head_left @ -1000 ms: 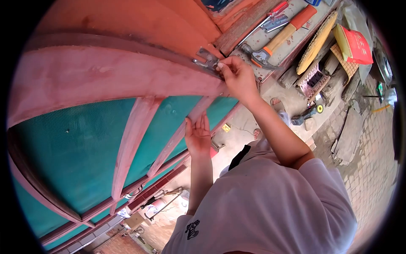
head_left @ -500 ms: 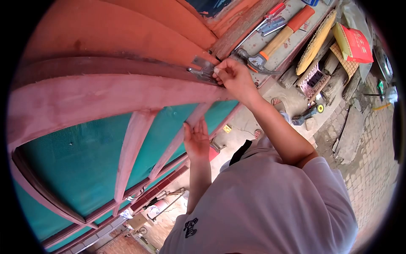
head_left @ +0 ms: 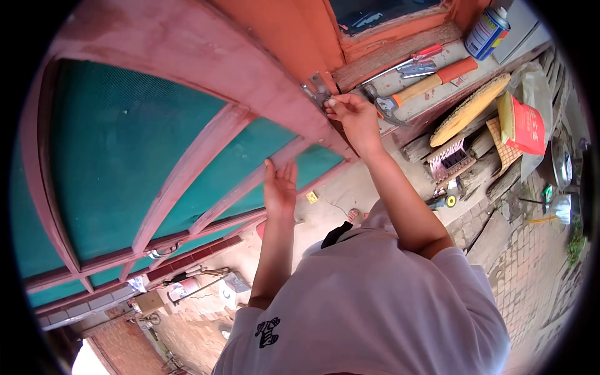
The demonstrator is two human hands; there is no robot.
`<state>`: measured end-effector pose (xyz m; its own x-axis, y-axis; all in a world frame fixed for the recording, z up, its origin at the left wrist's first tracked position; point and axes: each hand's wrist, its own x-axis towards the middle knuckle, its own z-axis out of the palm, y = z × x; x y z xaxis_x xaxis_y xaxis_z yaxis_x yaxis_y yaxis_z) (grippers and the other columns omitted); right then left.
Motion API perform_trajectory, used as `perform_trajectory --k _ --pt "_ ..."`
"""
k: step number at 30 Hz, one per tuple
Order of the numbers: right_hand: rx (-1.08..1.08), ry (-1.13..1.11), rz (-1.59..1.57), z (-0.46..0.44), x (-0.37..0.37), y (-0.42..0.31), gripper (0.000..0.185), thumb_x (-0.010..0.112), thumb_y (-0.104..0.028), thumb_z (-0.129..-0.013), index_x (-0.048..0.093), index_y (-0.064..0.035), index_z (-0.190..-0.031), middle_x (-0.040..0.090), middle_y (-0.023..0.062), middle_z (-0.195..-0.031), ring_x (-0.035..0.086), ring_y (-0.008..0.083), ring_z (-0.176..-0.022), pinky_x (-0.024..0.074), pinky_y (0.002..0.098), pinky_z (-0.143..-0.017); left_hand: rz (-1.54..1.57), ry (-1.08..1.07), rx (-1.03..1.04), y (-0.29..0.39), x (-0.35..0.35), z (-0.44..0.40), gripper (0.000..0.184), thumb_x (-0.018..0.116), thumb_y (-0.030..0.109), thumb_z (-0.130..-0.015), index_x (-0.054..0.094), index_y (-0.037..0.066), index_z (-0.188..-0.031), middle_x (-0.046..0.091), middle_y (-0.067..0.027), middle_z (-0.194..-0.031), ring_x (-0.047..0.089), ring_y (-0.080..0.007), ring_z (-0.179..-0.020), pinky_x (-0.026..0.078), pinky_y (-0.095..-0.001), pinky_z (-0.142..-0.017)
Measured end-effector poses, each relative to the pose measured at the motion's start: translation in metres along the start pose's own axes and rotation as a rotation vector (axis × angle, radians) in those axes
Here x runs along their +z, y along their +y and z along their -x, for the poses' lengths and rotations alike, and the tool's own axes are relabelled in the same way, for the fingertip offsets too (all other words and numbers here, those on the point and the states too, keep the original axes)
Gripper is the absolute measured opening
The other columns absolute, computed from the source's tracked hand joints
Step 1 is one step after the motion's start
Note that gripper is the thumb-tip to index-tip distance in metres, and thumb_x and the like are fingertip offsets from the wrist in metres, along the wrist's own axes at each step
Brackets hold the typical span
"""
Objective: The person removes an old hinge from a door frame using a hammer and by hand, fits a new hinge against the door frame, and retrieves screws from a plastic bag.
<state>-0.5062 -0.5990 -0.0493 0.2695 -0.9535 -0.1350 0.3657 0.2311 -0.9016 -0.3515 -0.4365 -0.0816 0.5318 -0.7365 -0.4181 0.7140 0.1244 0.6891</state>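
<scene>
A metal hinge (head_left: 317, 89) sits at the gap between the pink wooden screen door (head_left: 250, 72) and the orange frame (head_left: 290, 31). Against its lower end is my right hand (head_left: 354, 119), thumb and forefinger pinched together; whatever lies between them is too small to name. My left hand (head_left: 280, 187) is open, palm up, with its fingers against a slanting bar of the door in front of the green mesh (head_left: 215, 169).
On the ledge (head_left: 406, 103) beyond my right hand lie a hammer (head_left: 431, 82), a red-handled screwdriver (head_left: 427, 52), loose hinges (head_left: 417, 69) and a spray can (head_left: 487, 32). A red and yellow packet (head_left: 524, 125) and logs are at right. A power tool (head_left: 442, 202) is on the ground.
The view has turned, and the door edge now slants more steeply, with more of the spray can showing. My right hand stays at the hinge and my left hand stays on the bar.
</scene>
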Motion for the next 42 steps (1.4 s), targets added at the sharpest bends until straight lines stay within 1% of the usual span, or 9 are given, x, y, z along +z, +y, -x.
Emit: perform_trajectory --k 4,10,16,20,22,30,32,34,42 --pt "-0.042 0.013 0.132 -0.001 -0.002 0.000 0.012 0.061 -0.002 -0.091 0.065 0.0049 -0.099 0.068 0.0077 -0.089 0.065 0.0131 -0.081 0.0548 0.0244 -0.073 0.018 -0.014 0.015 -0.002 -0.004 -0.002 0.044 0.055 0.037 -0.097 0.049 0.004 -0.125 0.060 -0.0114 -0.121 0.054 -0.0247 -0.118 0.041 -0.0374 -0.105" --pt "-0.359 0.045 0.704 -0.002 -0.009 -0.007 0.015 0.067 -0.006 -0.087 0.070 0.0031 -0.098 0.071 0.0063 -0.084 0.065 0.0105 -0.076 0.0518 0.0242 -0.071 0.046 0.009 0.024 -0.003 -0.002 -0.002 0.045 0.058 0.036 -0.095 0.049 0.002 -0.123 0.059 -0.0149 -0.120 0.055 -0.0281 -0.117 0.043 -0.0384 -0.104" --pt "-0.414 -0.020 0.728 -0.010 -0.018 -0.001 0.016 0.068 -0.008 -0.087 0.071 0.0015 -0.099 0.071 0.0056 -0.083 0.065 0.0091 -0.076 0.0512 0.0236 -0.071 0.005 0.065 0.020 -0.004 -0.004 -0.001 0.047 0.059 0.036 -0.095 0.048 0.002 -0.125 0.060 -0.0171 -0.119 0.055 -0.0283 -0.117 0.047 -0.0372 -0.099" --pt "-0.421 -0.059 0.666 -0.016 -0.025 0.008 0.016 0.069 -0.012 -0.086 0.072 -0.0017 -0.098 0.071 0.0111 -0.084 0.066 0.0115 -0.074 0.0505 0.0262 -0.073 -0.037 -0.103 -0.018 0.008 -0.026 0.013 0.050 0.057 0.033 -0.096 0.044 0.000 -0.130 0.056 -0.0196 -0.127 0.054 -0.0283 -0.119 0.045 -0.0389 -0.100" --pt "-0.426 -0.065 0.640 -0.017 -0.024 0.008 0.016 0.068 -0.011 -0.087 0.072 0.0003 -0.099 0.072 0.0087 -0.085 0.065 0.0095 -0.075 0.0508 0.0244 -0.073 -0.141 -0.113 -0.025 0.022 -0.051 0.023 0.048 0.054 0.029 -0.098 0.042 -0.002 -0.132 0.054 -0.0206 -0.130 0.053 -0.0282 -0.120 0.044 -0.0393 -0.100" --pt "-0.470 -0.121 0.681 -0.024 -0.030 0.010 0.019 0.062 -0.006 -0.091 0.067 0.0074 -0.104 0.070 0.0083 -0.093 0.066 0.0142 -0.084 0.0536 0.0252 -0.079 0.109 0.632 0.354 0.089 -0.218 0.093 0.038 0.042 0.017 -0.098 0.044 -0.003 -0.131 0.058 -0.0136 -0.120 0.059 -0.0226 -0.103 0.048 -0.0328 -0.088" --pt "-0.431 -0.110 0.588 -0.034 -0.040 0.018 0.021 0.062 -0.007 -0.092 0.066 0.0087 -0.106 0.070 0.0098 -0.094 0.067 0.0163 -0.085 0.0540 0.0265 -0.080 0.106 0.702 0.504 0.115 -0.244 0.116 0.030 0.047 0.018 -0.097 0.052 -0.001 -0.119 0.062 -0.0105 -0.107 0.061 -0.0187 -0.093 0.048 -0.0303 -0.081" --pt "-0.443 -0.161 0.752 -0.025 -0.034 0.006 0.025 0.060 -0.006 -0.092 0.062 0.0110 -0.110 0.067 0.0142 -0.102 0.066 0.0209 -0.092 0.0558 0.0315 -0.087 0.094 0.730 0.632 0.137 -0.254 0.131 0.023 0.051 0.017 -0.095 0.055 0.001 -0.112 0.064 -0.0091 -0.102 0.062 -0.0183 -0.090 0.048 -0.0285 -0.078" --pt "-0.416 -0.214 0.737 -0.013 -0.029 0.001 0.030 0.060 -0.014 -0.094 0.062 0.0113 -0.111 0.066 0.0168 -0.107 0.066 0.0231 -0.093 0.0565 0.0311 -0.085 -0.664 1.008 1.094 0.210 -0.226 0.133 0.032 0.063 0.023 -0.093 0.054 -0.001 -0.112 0.062 -0.0078 -0.106 0.059 -0.0159 -0.096 0.048 -0.0279 -0.080"
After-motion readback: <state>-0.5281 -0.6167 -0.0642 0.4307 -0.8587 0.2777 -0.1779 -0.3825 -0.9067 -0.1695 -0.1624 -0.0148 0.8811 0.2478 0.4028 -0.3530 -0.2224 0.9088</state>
